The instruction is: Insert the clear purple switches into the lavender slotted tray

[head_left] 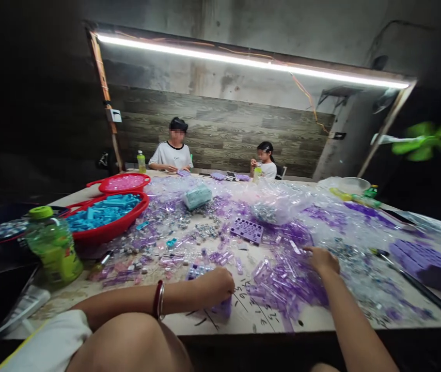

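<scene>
My left hand (218, 283) is curled over a lavender slotted plate (223, 309), which shows on both sides of it; the fingertips are mostly hidden behind the hand. My right hand (323, 259) is over the heap of clear purple plastic pieces (278, 281), its index finger stretched out to the left. Just beyond that fingertip lies a pale, shiny piece (295, 247); a gap seems to separate them. Farther back, between the hands, another lavender slotted plate (247, 230) lies flat among loose pieces.
Red basins with blue pieces (108, 211) and pink pieces (124, 182) stand left, behind a green-capped bottle (52, 248). Clear bags (278, 199) spread across the back. Stacked lavender plates (429, 266) sit right, near a green fan (431, 139). Two people sit opposite.
</scene>
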### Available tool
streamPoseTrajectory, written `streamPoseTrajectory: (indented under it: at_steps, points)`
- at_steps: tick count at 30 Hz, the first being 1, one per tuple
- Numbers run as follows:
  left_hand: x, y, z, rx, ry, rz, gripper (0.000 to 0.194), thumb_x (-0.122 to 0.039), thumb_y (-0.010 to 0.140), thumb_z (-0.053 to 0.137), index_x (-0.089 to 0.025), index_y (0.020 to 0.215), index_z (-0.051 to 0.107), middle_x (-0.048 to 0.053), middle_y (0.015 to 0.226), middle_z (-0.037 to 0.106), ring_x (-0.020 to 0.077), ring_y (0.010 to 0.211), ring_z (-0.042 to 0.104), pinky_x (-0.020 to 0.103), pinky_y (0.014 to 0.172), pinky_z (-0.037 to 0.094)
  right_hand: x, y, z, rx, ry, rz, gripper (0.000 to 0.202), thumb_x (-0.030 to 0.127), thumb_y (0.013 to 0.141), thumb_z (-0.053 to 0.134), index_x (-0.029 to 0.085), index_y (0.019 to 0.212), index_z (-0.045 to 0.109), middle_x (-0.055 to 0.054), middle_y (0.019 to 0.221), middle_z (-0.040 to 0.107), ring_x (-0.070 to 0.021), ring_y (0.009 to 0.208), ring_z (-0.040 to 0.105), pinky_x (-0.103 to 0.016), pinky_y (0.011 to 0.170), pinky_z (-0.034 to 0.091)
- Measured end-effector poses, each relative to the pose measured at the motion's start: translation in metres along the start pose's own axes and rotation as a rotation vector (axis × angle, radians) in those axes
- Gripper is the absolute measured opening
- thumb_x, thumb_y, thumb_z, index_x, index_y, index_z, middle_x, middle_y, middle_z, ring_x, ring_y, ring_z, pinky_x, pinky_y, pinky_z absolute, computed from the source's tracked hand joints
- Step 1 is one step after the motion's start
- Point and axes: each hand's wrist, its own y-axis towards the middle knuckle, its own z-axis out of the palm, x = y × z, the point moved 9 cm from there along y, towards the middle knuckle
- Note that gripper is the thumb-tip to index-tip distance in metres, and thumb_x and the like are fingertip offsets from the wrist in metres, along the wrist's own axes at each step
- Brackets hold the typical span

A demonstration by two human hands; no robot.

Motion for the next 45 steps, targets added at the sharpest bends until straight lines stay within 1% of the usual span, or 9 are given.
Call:
streamPoseTrajectory:
  at_steps: [6,11,14,22,25,29,34,40,45]
  points:
    - [-0.001,0.002,-0.001,0.01,0.063,-0.021,0.012,-0.012,0.074,0.059,-0.013,0.071,0.071,0.008,0.069,0.069,0.0192,0.064,0.061,0.028,0.062,0.046,-0.008,0.004,0.014,0.04,-0.065,-0.003,0.012,0.014,0.066,0.061,0.021,0.059,0.068,-0.013,0.075,0.068,-0.0279,0.08,0.063,-0.036,0.067,0.042]
    - [-0.002,0.0,-0.005,0.05,0.083,-0.044,0.013,-0.012,0.074,0.058,-0.012,0.075,0.071,0.009,0.071,0.069,0.0203,0.066,0.063,0.028,0.063,0.048,-0.004,-0.003,0.002,-0.02,-0.073,0.001,0.01,0.019,0.068,0.058,0.019,0.063,0.067,-0.011,0.075,0.067,-0.027,0.078,0.063,-0.033,0.063,0.044]
    - [-0.001,-0.002,-0.009,0.032,0.047,-0.059,0.015,-0.012,0.076,0.057,-0.012,0.08,0.07,0.01,0.075,0.069,0.0207,0.07,0.064,0.028,0.065,0.049,0.0,-0.018,-0.02,-0.113,0.002,0.04,0.017,0.028,0.071,0.057,0.017,0.078,0.069,-0.011,0.079,0.068,-0.0279,0.076,0.064,-0.035,0.065,0.046]
    - [-0.002,-0.003,-0.013,0.026,0.021,-0.066,0.016,-0.011,0.075,0.057,-0.011,0.086,0.07,0.011,0.079,0.069,0.0239,0.077,0.065,0.032,0.069,0.052,0.032,-0.067,-0.1,-0.421,0.682,0.078,0.04,0.043,0.076,0.052,0.017,0.103,0.069,-0.008,0.08,0.07,-0.0234,0.074,0.066,-0.036,0.071,0.051]
    - [-0.003,-0.008,-0.038,-0.172,-0.139,-0.076,0.023,-0.017,0.077,0.061,-0.011,0.099,0.067,0.012,0.089,0.069,0.0234,0.082,0.065,0.033,0.074,0.051,0.071,-0.086,-0.109,-0.321,0.824,-0.003,0.045,0.045,0.078,0.054,0.014,0.109,0.066,-0.007,0.077,0.067,-0.0203,0.068,0.064,-0.036,0.067,0.052]
    - [0.015,-0.021,-0.066,-0.519,-0.713,-0.111,0.039,-0.033,0.082,0.062,-0.013,0.115,0.058,0.011,0.102,0.066,0.0171,0.084,0.064,0.03,0.077,0.05,0.156,-0.131,-0.105,0.003,0.917,-0.288,0.039,0.039,0.083,0.051,0.016,0.113,0.062,-0.006,0.082,0.065,-0.016,0.064,0.06,-0.03,0.059,0.052]
    - [0.018,-0.011,-0.033,-0.368,-1.43,-0.076,0.042,-0.04,0.074,0.071,-0.01,0.102,0.058,0.009,0.09,0.067,0.0152,0.078,0.063,0.03,0.074,0.05,0.22,-0.176,-0.089,0.316,0.922,-0.466,0.031,0.026,0.086,0.049,0.019,0.116,0.05,-0.004,0.084,0.064,-0.0161,0.072,0.061,-0.029,0.065,0.051]
    - [0.024,-0.011,-0.019,-0.307,-1.452,-0.177,0.037,-0.041,0.069,0.074,-0.009,0.081,0.06,0.0,0.066,0.062,0.0082,0.059,0.056,0.021,0.056,0.042,0.24,-0.184,-0.074,0.427,0.829,-0.556,0.004,0.021,0.085,0.053,0.019,0.081,0.053,0.0,0.07,0.06,-0.0136,0.063,0.058,-0.026,0.059,0.047]
    - [0.036,-0.016,-0.013,-0.316,-1.57,-0.296,0.045,-0.045,0.062,0.078,-0.01,0.081,0.057,0.002,0.067,0.065,0.0114,0.057,0.061,0.025,0.059,0.047,0.252,-0.19,-0.071,0.401,0.81,-0.61,0.014,0.017,0.079,0.058,0.019,0.093,0.055,-0.004,0.088,0.06,-0.0148,0.074,0.06,-0.026,0.06,0.05]
